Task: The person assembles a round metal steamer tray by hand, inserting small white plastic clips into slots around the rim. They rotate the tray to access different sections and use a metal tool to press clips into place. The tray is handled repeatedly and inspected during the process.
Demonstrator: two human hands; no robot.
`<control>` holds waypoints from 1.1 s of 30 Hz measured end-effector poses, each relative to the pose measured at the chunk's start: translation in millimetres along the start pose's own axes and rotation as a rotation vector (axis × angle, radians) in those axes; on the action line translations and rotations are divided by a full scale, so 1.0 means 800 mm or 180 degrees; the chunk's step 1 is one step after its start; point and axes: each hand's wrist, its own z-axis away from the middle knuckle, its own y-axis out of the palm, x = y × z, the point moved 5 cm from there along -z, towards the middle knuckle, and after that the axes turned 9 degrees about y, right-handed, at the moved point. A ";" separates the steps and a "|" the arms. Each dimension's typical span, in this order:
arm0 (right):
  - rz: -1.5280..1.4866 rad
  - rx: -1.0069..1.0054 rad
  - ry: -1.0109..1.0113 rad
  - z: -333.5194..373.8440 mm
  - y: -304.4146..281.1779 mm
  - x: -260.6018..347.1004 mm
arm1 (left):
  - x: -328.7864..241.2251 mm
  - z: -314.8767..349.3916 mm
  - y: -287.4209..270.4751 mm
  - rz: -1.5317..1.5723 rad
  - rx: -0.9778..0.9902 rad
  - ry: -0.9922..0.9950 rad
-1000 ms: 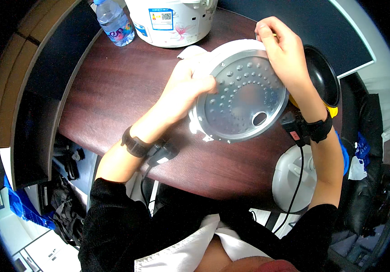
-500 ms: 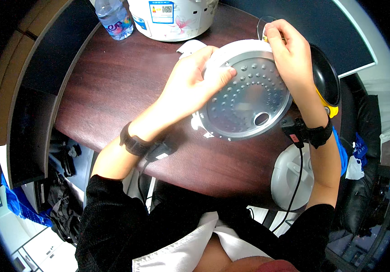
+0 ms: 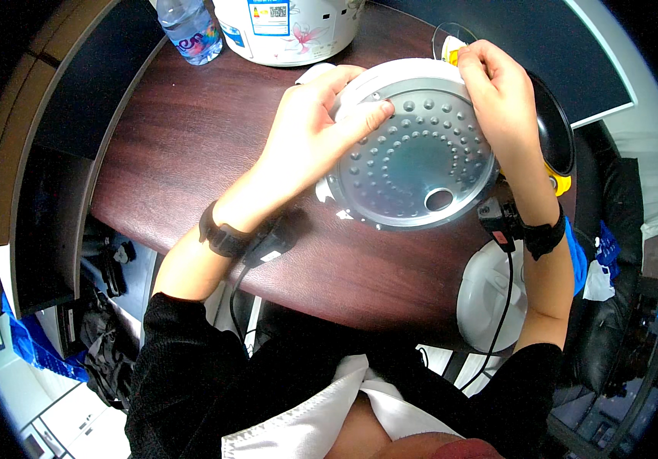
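Note:
Above the table I hold a round rice cooker lid, tilted with its dimpled metal underside and one round hole facing me. My left hand is closed on its left side, thumb on the metal plate and the other fingers behind the white rim. At the upper right edge, my right hand is closed with bent fingers over the rim; its fingertips are partly hidden. Beyond the lid stands the white rice cooker with a flower pattern. A small white piece shows behind my left fingers.
A water bottle stands left of the cooker. At the right are a black pan, a yellow item and a clear round rim. A white round object lies by the table's near right edge. Wrist cables hang down.
The lid has shifted slightly up and its underside faces me a little more. My left hand has moved slightly left and up with it; my right hand has slid a little down and right.

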 end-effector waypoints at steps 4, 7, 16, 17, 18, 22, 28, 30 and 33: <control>0.0111 -0.0100 -0.0097 -0.001 0.001 -0.006 | -0.002 0.000 0.001 0.0240 0.0074 -0.0172; 0.0193 -0.0311 -0.0232 -0.002 -0.001 -0.005 | 0.005 -0.002 0.001 0.0372 -0.0014 -0.0152; 0.0671 0.0148 -0.1664 0.047 0.034 0.076 | -0.002 -0.004 -0.009 -0.0331 -0.0275 0.0347; 0.0672 0.0225 -0.1651 0.051 0.036 0.080 | -0.010 -0.005 -0.010 -0.0425 -0.0308 0.0477; 0.0561 0.0368 -0.1508 0.053 0.036 0.082 | -0.020 -0.005 -0.011 -0.0519 -0.0341 0.0606; -0.0028 0.0560 -0.1021 0.047 0.026 0.090 | -0.056 -0.016 -0.014 -0.0884 -0.0255 0.0843; 0.0203 0.0233 -0.1143 0.051 -0.006 0.107 | -0.100 -0.032 -0.005 -0.1117 -0.0126 0.1199; 0.0417 0.0057 -0.1352 0.053 -0.016 0.110 | -0.111 -0.037 -0.002 -0.1209 -0.0033 0.1039; 0.0993 -0.0193 -0.1675 0.060 -0.028 0.120 | -0.120 -0.040 0.005 -0.1309 -0.0029 0.1168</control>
